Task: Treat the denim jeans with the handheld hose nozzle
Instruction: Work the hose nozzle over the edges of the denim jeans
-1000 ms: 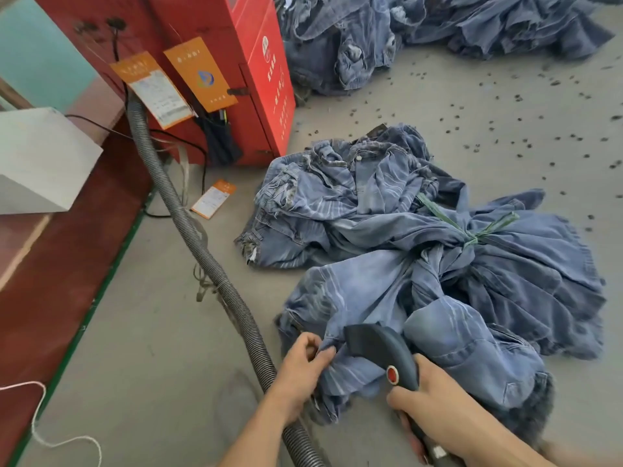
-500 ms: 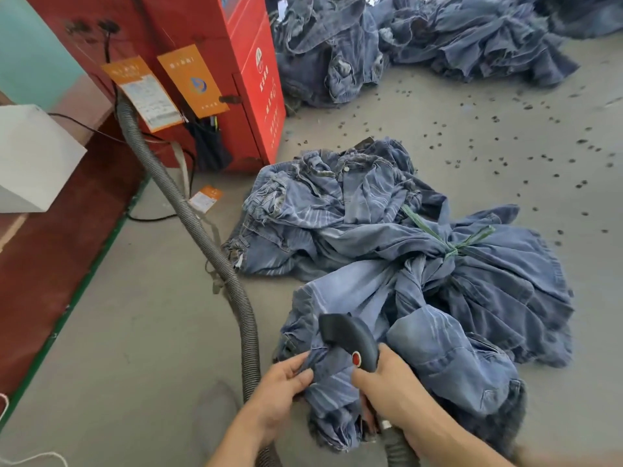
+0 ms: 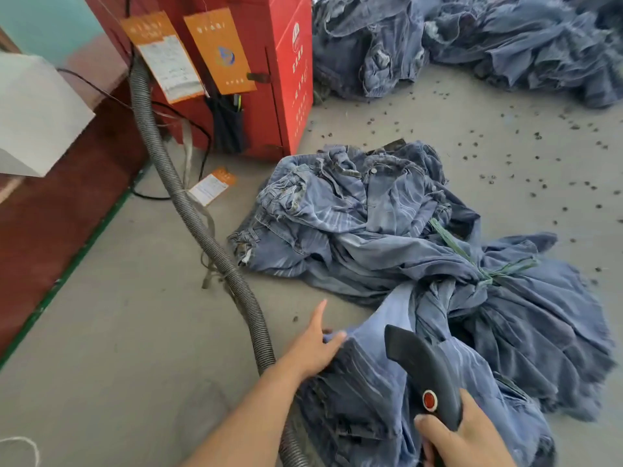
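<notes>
A heap of blue denim jeans (image 3: 387,237) lies on the grey floor, tied in the middle with a green cord (image 3: 472,261). My right hand (image 3: 468,436) grips the black handheld nozzle (image 3: 424,372), which has a red button and points forward over the nearest jeans leg (image 3: 377,392). My left hand (image 3: 313,345) lies on the left edge of that leg, thumb stretched out, fingers on the cloth. A grey ribbed hose (image 3: 202,230) runs from the upper left down past my left forearm.
A red machine cabinet (image 3: 279,62) with orange paper tags (image 3: 215,48) stands at the back left. More denim piles (image 3: 472,42) lie at the back. Small dark specks litter the floor (image 3: 505,146) on the right. A dark red platform with green edge (image 3: 50,224) runs along the left.
My left hand has let go of the pinched denim and now lies flatter on the leg's edge. The nozzle has lifted and moved slightly right. The view has tilted closer.
</notes>
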Demonstrator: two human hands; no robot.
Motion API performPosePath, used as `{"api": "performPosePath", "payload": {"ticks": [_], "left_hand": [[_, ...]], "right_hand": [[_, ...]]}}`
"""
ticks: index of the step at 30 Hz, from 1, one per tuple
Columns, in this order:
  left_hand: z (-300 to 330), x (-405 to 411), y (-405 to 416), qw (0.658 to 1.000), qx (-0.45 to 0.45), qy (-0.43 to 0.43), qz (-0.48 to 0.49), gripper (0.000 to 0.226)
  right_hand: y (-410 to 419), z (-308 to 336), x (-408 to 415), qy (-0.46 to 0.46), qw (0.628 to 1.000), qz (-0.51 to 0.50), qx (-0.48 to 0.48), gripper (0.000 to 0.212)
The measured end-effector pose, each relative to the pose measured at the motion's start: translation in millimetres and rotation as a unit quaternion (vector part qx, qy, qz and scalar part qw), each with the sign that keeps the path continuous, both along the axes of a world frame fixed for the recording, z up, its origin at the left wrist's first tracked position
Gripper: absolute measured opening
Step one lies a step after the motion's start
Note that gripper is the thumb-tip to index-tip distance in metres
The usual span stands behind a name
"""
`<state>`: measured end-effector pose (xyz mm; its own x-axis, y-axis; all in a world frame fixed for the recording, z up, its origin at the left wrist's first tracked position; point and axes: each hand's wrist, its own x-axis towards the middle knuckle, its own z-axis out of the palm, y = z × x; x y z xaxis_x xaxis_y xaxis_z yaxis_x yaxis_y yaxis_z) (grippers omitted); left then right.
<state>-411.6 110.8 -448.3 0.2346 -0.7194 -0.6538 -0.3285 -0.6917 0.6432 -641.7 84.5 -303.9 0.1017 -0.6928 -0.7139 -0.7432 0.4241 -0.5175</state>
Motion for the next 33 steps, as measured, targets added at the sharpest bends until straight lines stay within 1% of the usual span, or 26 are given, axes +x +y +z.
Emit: {"api": "performPosePath", "payload": {"ticks": [1, 2, 3, 4, 5, 6, 7, 8, 9, 10, 11, 13, 14, 16, 17, 20, 21, 24, 25, 28, 30, 31, 33], "left_hand": [[-4, -13, 8, 0.998, -0.016, 0.011, -0.066, 0.068], [-7, -29, 19, 0.991, -0.049, -0.009, -0.123, 0.068], [-10, -45, 31, 0.982, -0.068, -0.028, -0.172, 0.076], [-9, -63, 43, 0.976, -0.071, -0.029, -0.203, 0.089], [-7, -80, 51, 0.977, -0.058, -0.009, -0.204, 0.100], [-7, -93, 56, 0.985, -0.035, 0.025, -0.169, 0.102], [-2, -100, 55, 0.993, -0.016, 0.063, -0.097, 0.091], [4, -103, 52, 0.995, 0.000, 0.104, 0.001, 0.066], [4, -101, 51, 0.984, 0.018, 0.137, 0.111, 0.041], [2, -95, 52, 0.967, 0.037, 0.155, 0.200, 0.030], [1, -90, 54, 0.951, 0.051, 0.177, 0.249, 0.024], [4, -76, 62, 0.923, 0.040, 0.234, 0.302, 0.019], [8, -68, 64, 0.907, 0.030, 0.248, 0.339, 0.020], [16, -51, 62, 0.875, 0.021, 0.261, 0.408, 0.028], [21, -42, 60, 0.870, 0.016, 0.261, 0.417, 0.030], [30, -23, 53, 0.896, -0.012, 0.263, 0.358, 0.030], [32, -20, 52, 0.899, -0.023, 0.270, 0.344, 0.031], [35, -21, 52, 0.898, -0.042, 0.292, 0.325, 0.032], [37, -24, 52, 0.900, -0.042, 0.295, 0.319, 0.032], [40, -24, 52, 0.905, -0.045, 0.289, 0.310, 0.034], [42, -16, 49, 0.901, -0.051, 0.290, 0.318, 0.034], [43, -12, 46, 0.899, -0.049, 0.290, 0.323, 0.034], [45, -5, 40, 0.892, -0.039, 0.294, 0.341, 0.033]], "right_hand": [[3, 1, 2, 0.001, 1.000, 0.000, 0.000, 0.017], [6, 2, 1, -0.002, 1.000, 0.000, -0.007, 0.016], [7, 4, -1, 0.016, 0.999, 0.007, -0.033, 0.018], [8, 3, -4, 0.040, 0.998, 0.005, -0.057, 0.024], [6, 4, -8, 0.057, 0.996, -0.009, -0.064, 0.035], [3, 4, -12, 0.077, 0.995, -0.019, -0.062, 0.049], [-1, 7, -12, 0.087, 0.994, -0.035, -0.064, 0.062], [-4, 10, -13, 0.085, 0.993, -0.047, -0.065, 0.066], [-5, 14, -13, 0.086, 0.993, -0.043, -0.068, 0.064], [-2, 18, -15, 0.085, 0.994, -0.029, -0.064, 0.057], [2, 20, -14, 0.088, 0.994, -0.005, -0.056, 0.047], [14, 21, -9, 0.084, 0.996, 0.030, -0.011, 0.029], [21, 18, -5, 0.073, 0.997, 0.036, 0.008, 0.026], [31, 14, 5, 0.049, 0.997, 0.051, 0.020, 0.026], [35, 13, 11, 0.040, 0.997, 0.056, 0.017, 0.027], [45, 13, 24, 0.043, 0.996, 0.079, -0.002, 0.026], [46, 14, 27, 0.048, 0.995, 0.087, -0.010, 0.026], [32, 11, 43, 0.027, 0.995, 0.095, -0.016, 0.021], [21, 8, 49, 0.012, 0.996, 0.082, -0.012, 0.020], [-6, 5, 57, -0.040, 0.999, -0.006, -0.002, 0.013], [-6, 5, 49, -0.051, 0.998, -0.022, -0.015, 0.012], [3, 5, 46, -0.042, 0.999, -0.003, -0.023, 0.015], [28, 6, 43, 0.011, 0.996, 0.074, -0.045, 0.020]]}}
